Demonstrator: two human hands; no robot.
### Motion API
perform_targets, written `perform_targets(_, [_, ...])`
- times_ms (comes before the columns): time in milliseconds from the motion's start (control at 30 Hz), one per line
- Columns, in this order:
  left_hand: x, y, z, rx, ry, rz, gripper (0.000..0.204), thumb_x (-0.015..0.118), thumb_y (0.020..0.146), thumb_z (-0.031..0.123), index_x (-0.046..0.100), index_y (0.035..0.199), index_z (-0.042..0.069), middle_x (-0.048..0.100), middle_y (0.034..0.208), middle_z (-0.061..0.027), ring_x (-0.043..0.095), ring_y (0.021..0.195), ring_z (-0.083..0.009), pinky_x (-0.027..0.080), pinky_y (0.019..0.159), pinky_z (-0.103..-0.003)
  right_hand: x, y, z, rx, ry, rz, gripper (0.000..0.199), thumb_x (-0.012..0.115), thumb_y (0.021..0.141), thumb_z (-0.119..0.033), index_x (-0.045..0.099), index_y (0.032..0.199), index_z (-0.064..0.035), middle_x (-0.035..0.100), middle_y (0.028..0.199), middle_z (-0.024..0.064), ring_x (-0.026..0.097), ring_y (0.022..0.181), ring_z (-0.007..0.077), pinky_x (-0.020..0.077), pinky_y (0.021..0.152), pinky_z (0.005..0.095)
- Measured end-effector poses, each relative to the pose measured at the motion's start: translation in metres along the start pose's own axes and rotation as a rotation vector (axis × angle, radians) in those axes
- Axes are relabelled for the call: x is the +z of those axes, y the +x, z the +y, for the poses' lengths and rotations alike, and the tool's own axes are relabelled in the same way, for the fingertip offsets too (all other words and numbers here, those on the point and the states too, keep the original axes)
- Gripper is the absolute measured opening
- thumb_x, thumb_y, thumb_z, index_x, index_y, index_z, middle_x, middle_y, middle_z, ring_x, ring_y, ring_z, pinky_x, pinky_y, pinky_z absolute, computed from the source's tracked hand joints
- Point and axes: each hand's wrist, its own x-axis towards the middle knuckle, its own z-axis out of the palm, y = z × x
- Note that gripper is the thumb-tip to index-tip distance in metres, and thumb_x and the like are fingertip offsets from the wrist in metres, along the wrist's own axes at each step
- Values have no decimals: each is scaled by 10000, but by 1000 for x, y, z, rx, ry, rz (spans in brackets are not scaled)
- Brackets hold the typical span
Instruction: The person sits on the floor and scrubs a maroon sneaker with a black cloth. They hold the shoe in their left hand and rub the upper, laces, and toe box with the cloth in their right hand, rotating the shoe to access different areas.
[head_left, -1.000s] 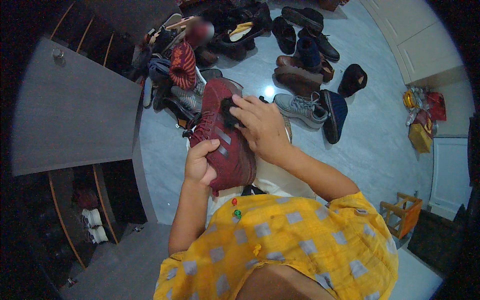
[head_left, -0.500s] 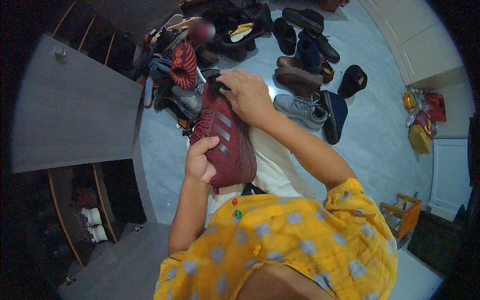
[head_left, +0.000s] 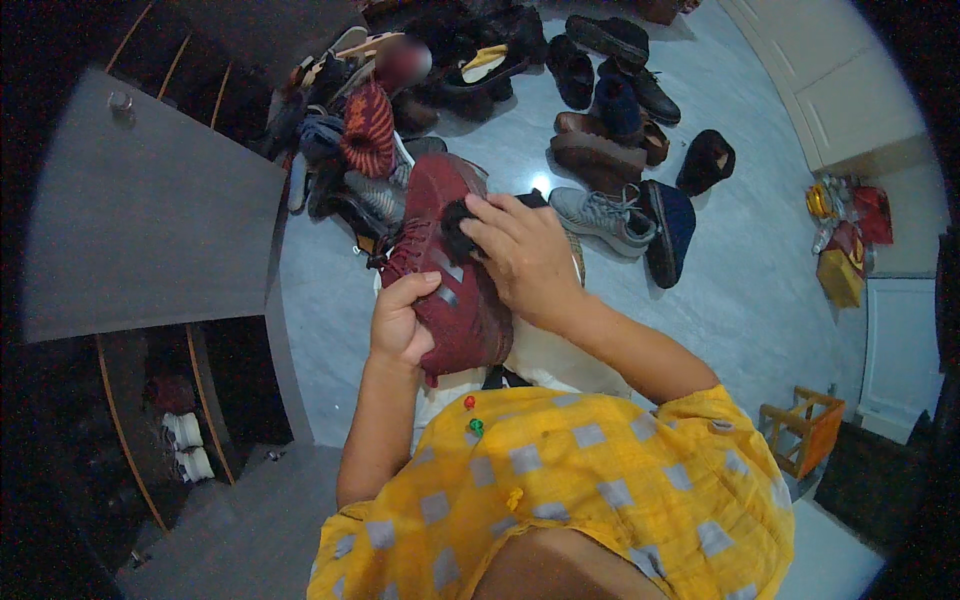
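Maroon sneaker (head_left: 450,270) held up and brushed.
Heel gripped by left hand (head_left: 400,325); black brush (head_left: 457,228) clasped by right hand (head_left: 525,255).

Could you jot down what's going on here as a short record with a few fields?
Left hand: left hand grips the heel end of a dark red sneaker with grey stripes
Right hand: right hand presses a black brush on the sneaker's upper
Floor: pale tiled floor strewn with shoes, including a grey lace-up sneaker
Left side: open grey cupboard door
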Motion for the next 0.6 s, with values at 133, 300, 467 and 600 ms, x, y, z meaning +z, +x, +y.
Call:
perform_targets(133, [-2, 0, -1, -7, -21, -6, 438, 575, 799, 70, 544, 1229, -10, 644, 1135, -143, 625, 1037, -291, 470, 975, -434, -14, -25, -11, -9, 35, -55, 393, 647, 723, -86, 612, 1114, -73, 569, 1290, 97, 520, 1168, 278, 395, 821, 399])
perform_targets(300, [3, -1, 0, 2, -10, -4, 436, 576, 796, 71, 549, 1224, -8, 646, 1137, -141, 628, 1034, -290, 472, 974, -434, -18, -42, -14, -22, 20, -83, 381, 651, 728, -109, 608, 1105, -80, 559, 1309, 90, 511, 1194, 269, 380, 818, 398])
perform_targets(467, [1, -1, 0, 23, -10, 13, 439, 574, 795, 69, 544, 1226, -6, 646, 1134, -140, 634, 1025, -285, 489, 956, -429, -9, -20, 0, -62, -60, -15, 326, 624, 758, -127, 616, 1082, -96, 582, 1283, 76, 528, 1185, 272, 380, 809, 401])
perform_targets(600, [4, 0, 1, 17, -30, 1, 451, 575, 791, 65, 535, 1235, 0, 640, 1138, -140, 633, 1026, -285, 491, 956, -428, 0, 2, 8, -41, -70, 35, 299, 609, 785, -116, 620, 1083, -98, 602, 1251, 73, 535, 1179, 273, 386, 799, 405])
